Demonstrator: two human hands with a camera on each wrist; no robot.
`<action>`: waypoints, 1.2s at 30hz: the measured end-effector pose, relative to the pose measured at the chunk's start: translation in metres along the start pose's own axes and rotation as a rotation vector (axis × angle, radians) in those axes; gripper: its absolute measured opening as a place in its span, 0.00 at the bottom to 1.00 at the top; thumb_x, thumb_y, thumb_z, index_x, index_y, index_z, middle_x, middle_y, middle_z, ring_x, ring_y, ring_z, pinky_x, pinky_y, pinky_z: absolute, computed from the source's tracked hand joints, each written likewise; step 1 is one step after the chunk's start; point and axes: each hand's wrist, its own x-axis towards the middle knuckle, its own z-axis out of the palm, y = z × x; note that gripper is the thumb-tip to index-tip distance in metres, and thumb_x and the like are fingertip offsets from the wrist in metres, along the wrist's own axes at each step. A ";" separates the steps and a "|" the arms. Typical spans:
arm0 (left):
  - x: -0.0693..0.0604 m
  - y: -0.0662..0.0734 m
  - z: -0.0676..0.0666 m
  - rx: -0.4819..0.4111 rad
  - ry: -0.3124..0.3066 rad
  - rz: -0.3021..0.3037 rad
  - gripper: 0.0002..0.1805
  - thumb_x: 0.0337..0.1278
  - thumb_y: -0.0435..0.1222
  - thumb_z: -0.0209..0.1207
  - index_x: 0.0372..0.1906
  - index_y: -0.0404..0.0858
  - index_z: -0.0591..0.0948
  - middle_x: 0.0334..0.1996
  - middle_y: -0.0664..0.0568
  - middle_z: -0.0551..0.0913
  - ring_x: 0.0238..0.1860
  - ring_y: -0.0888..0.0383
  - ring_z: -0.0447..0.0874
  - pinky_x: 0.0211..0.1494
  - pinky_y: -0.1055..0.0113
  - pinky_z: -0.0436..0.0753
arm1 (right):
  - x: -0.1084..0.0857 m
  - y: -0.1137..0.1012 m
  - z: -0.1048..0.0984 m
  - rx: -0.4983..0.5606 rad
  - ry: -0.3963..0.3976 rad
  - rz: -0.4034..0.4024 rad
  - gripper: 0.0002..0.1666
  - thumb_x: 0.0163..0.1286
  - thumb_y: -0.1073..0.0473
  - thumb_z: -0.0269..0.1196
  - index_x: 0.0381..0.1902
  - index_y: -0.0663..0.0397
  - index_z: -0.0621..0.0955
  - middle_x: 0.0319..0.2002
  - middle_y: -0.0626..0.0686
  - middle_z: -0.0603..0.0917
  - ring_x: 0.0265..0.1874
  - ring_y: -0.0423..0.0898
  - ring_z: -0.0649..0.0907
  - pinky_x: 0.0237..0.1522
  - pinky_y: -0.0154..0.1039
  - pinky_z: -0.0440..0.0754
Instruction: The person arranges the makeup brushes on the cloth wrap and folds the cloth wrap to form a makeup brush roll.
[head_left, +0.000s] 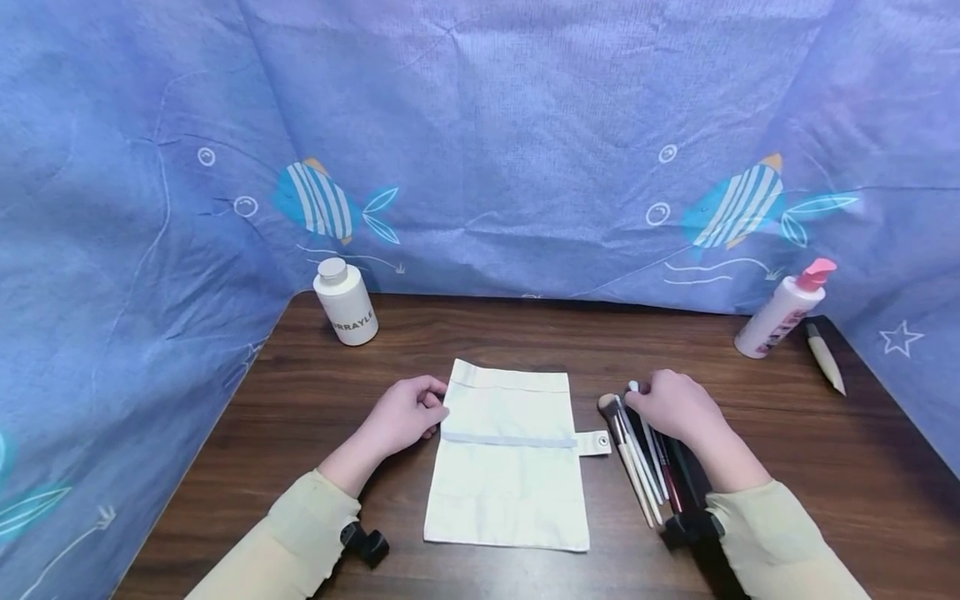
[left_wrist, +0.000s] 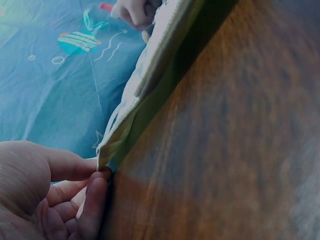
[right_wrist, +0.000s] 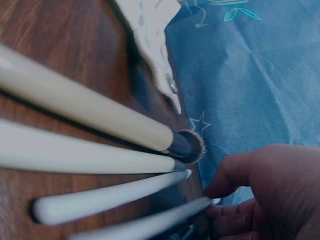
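Observation:
A white cloth brush roll (head_left: 510, 492) lies unfolded on the table, with a grey band across its middle and a snap tab (head_left: 592, 443) at its right side. My left hand (head_left: 408, 417) pinches the roll's left edge between thumb and fingers, and the left wrist view shows that edge slightly lifted. Several makeup brushes (head_left: 628, 458) lie side by side to the right of the roll. Over their upper ends, my right hand (head_left: 677, 406) pinches the end of a pale-handled makeup brush (right_wrist: 150, 219). Its fingertips are partly hidden in the head view.
A white bottle (head_left: 347, 304) stands at the back left. At the back right are a pump bottle (head_left: 782, 312) with a pink top and a pale pointed object (head_left: 827, 358). A blue fish-print cloth (head_left: 510, 150) hangs behind the wooden table (head_left: 292, 392).

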 end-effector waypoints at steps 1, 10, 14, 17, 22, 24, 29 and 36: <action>0.000 0.000 0.000 0.001 0.000 0.000 0.12 0.60 0.28 0.63 0.49 0.36 0.84 0.24 0.53 0.83 0.20 0.57 0.81 0.28 0.64 0.82 | 0.000 0.000 -0.001 0.016 0.009 -0.009 0.21 0.66 0.48 0.58 0.16 0.47 0.69 0.16 0.47 0.69 0.19 0.46 0.70 0.23 0.40 0.63; -0.001 0.003 -0.001 0.002 0.001 -0.007 0.12 0.61 0.28 0.63 0.50 0.35 0.84 0.24 0.53 0.84 0.20 0.57 0.81 0.28 0.64 0.82 | 0.000 -0.001 -0.006 0.103 0.030 -0.034 0.18 0.71 0.50 0.58 0.22 0.52 0.76 0.18 0.48 0.77 0.19 0.46 0.76 0.24 0.39 0.70; 0.000 0.003 0.000 0.004 0.000 -0.003 0.13 0.61 0.28 0.63 0.50 0.36 0.84 0.24 0.54 0.84 0.20 0.57 0.81 0.28 0.64 0.82 | -0.001 -0.003 -0.007 0.158 0.013 -0.025 0.17 0.72 0.50 0.56 0.25 0.54 0.75 0.18 0.49 0.77 0.19 0.44 0.79 0.24 0.40 0.74; 0.000 0.003 -0.001 0.001 -0.006 -0.003 0.13 0.61 0.28 0.63 0.50 0.35 0.84 0.25 0.54 0.84 0.20 0.57 0.80 0.28 0.64 0.81 | -0.003 -0.004 -0.007 0.216 -0.011 -0.022 0.16 0.72 0.52 0.56 0.28 0.56 0.76 0.19 0.50 0.79 0.17 0.44 0.82 0.24 0.40 0.78; -0.001 0.003 -0.002 0.002 -0.006 -0.011 0.13 0.61 0.28 0.63 0.50 0.35 0.84 0.24 0.53 0.84 0.20 0.57 0.80 0.28 0.64 0.82 | -0.003 -0.006 -0.007 0.298 -0.027 -0.042 0.13 0.71 0.55 0.56 0.31 0.59 0.76 0.16 0.50 0.78 0.14 0.45 0.81 0.21 0.41 0.79; -0.001 0.003 -0.002 0.008 -0.003 -0.012 0.12 0.61 0.29 0.63 0.50 0.36 0.84 0.24 0.53 0.84 0.20 0.57 0.80 0.28 0.64 0.82 | -0.002 -0.006 -0.007 0.333 -0.029 -0.060 0.11 0.71 0.56 0.55 0.33 0.60 0.76 0.15 0.50 0.78 0.13 0.45 0.81 0.20 0.41 0.80; 0.000 0.003 -0.002 0.015 0.000 -0.007 0.12 0.61 0.29 0.64 0.50 0.36 0.84 0.25 0.53 0.84 0.20 0.57 0.80 0.28 0.64 0.81 | 0.000 -0.005 -0.005 0.412 -0.034 -0.089 0.10 0.71 0.60 0.54 0.38 0.63 0.76 0.18 0.50 0.80 0.15 0.46 0.81 0.20 0.41 0.82; 0.001 0.001 -0.001 0.017 -0.007 -0.015 0.13 0.62 0.29 0.64 0.50 0.36 0.84 0.25 0.53 0.84 0.21 0.57 0.81 0.28 0.64 0.81 | 0.000 -0.006 -0.001 0.497 -0.030 -0.121 0.10 0.73 0.61 0.57 0.42 0.66 0.77 0.18 0.49 0.77 0.16 0.45 0.79 0.19 0.40 0.82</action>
